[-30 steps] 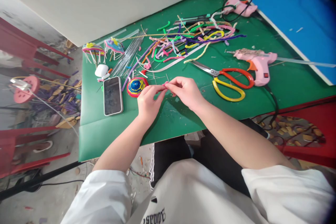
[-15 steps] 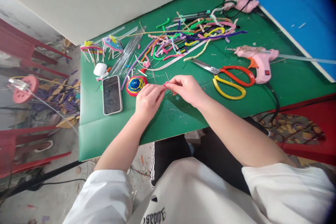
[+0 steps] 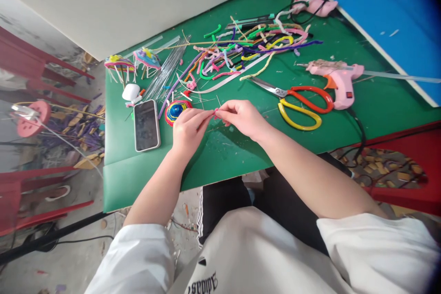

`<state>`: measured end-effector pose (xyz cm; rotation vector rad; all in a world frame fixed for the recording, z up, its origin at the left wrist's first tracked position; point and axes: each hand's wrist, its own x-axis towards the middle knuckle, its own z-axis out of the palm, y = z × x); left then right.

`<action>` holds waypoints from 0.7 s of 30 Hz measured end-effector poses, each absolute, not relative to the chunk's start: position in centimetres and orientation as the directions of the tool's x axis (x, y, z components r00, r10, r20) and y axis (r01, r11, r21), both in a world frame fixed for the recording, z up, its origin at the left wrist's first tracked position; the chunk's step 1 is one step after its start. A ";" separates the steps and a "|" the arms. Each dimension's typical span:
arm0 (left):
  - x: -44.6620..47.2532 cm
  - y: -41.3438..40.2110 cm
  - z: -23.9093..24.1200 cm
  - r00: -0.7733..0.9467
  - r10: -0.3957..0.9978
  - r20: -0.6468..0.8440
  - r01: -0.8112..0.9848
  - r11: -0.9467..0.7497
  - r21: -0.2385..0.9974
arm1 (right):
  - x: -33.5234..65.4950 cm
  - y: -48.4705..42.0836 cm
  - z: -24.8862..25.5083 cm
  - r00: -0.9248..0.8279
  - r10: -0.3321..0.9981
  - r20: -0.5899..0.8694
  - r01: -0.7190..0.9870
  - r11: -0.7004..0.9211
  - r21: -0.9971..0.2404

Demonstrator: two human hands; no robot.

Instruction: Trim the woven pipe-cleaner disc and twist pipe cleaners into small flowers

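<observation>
Head view: the left hand and right hand pinch a small pink piece between their fingers, over the desk. Being tiny, it could slip if either grip loosens; a rightward swing could knock the scissors.

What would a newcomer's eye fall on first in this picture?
Probably the tangle of bright fuzzy strips, spread over the far part of the green table. Nearer, the left hand and right hand pinch a small pink piece between them. The scissors, with orange-red and yellow handles, lie right of the hands.
</observation>
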<state>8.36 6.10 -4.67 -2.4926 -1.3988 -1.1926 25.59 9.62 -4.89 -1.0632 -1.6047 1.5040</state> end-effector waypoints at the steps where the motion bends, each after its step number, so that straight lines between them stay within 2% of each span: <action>1: 8.4 6.1 -4.6 0.304 0.710 0.636 0.740 -0.596 0.311 | 25.6 9.6 -4.9 -0.434 0.900 -0.048 0.110 0.000 -0.994; 6: 8.7 5.9 -4.5 0.287 0.731 0.620 0.755 -0.571 0.324 | 25.2 9.4 -5.2 -0.414 0.909 -0.040 0.105 0.004 -0.994; 10: 9.2 5.7 -4.6 0.182 0.753 0.632 0.783 -0.500 0.370 | 24.8 9.1 -5.4 -0.349 0.937 -0.015 0.046 0.001 -0.999; 12: 9.6 5.6 -4.7 0.096 0.795 0.599 0.761 -0.447 0.470 | 24.6 9.0 -5.3 -0.321 0.947 -0.008 0.008 -0.005 -1.000; 13: 9.8 5.6 -4.7 0.046 0.833 0.552 0.717 -0.412 0.562 | 24.6 9.0 -5.2 -0.311 0.950 -0.004 -0.013 -0.008 -1.000; 15: 10.1 5.6 -4.9 -0.037 0.918 0.396 0.550 -0.312 0.775 | 24.6 9.0 -5.0 -0.303 0.953 0.003 -0.043 -0.010 -0.999; 17: 10.2 5.7 -5.0 -0.073 0.969 0.238 0.357 -0.197 0.913 | 24.7 9.0 -5.0 -0.304 0.953 0.007 -0.053 -0.010 -0.999; 19: 10.3 5.8 -5.0 -0.093 0.982 0.167 0.245 -0.140 0.959 | 24.8 9.1 -5.0 -0.306 0.952 0.008 -0.034 -0.002 -0.999; 21: 10.2 5.9 -5.0 -0.106 0.982 0.159 0.208 -0.135 0.969 | 24.9 9.2 -5.1 -0.295 0.956 0.005 -0.004 0.004 -1.000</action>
